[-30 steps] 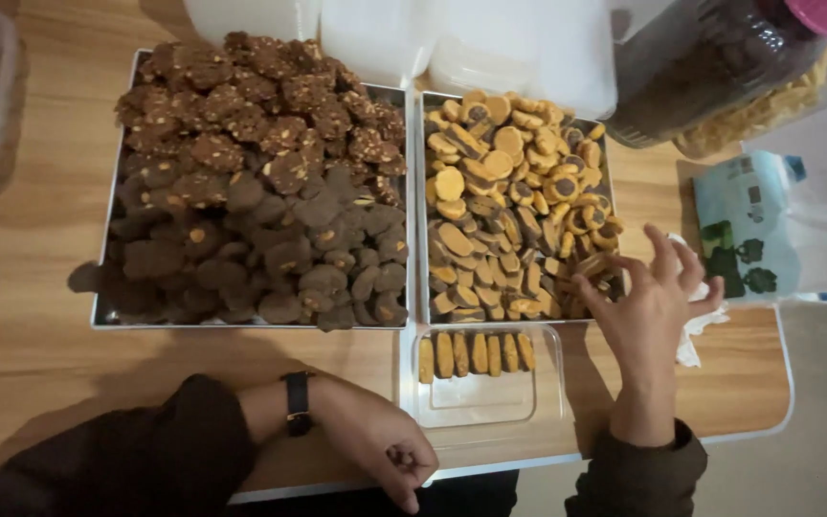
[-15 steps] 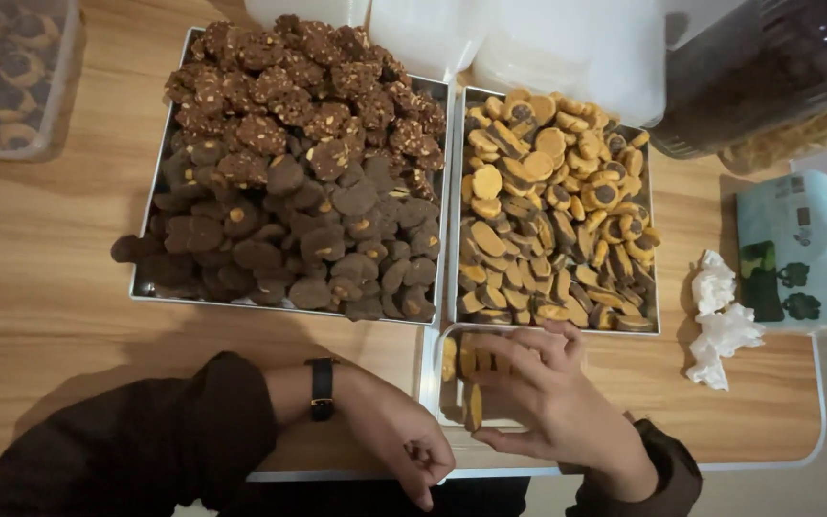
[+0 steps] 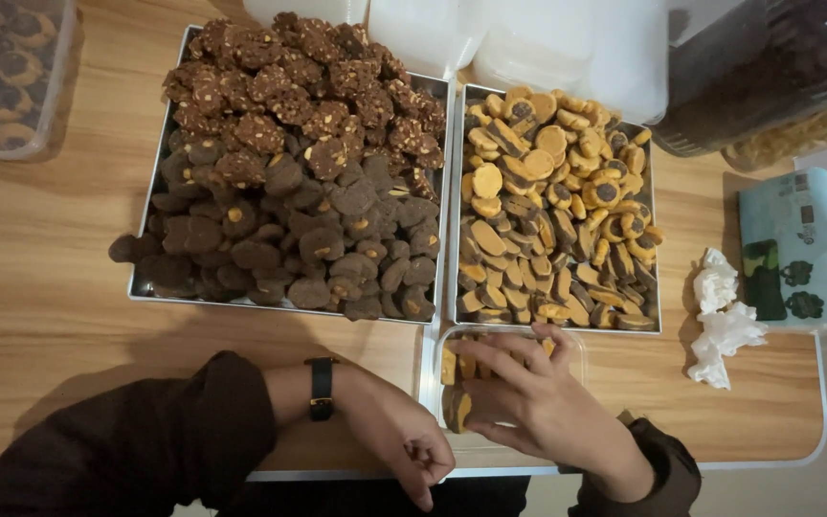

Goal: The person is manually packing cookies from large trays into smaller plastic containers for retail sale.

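We see our right hand over the clear box at the surface's near edge, its grip pinching 1 cookie on edge beside the row already inside. Our left hand rests on the surface in a loose fist, holding nothing. 2 trays of cookies sit just beyond the box.

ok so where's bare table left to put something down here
Bare wood lies left of the dark cookie tray, running toward the plastic tub. A smaller patch sits right of the yellow cookie tray, before the crumpled tissue. The right hand crowds the small clear box; jars crowd the back.
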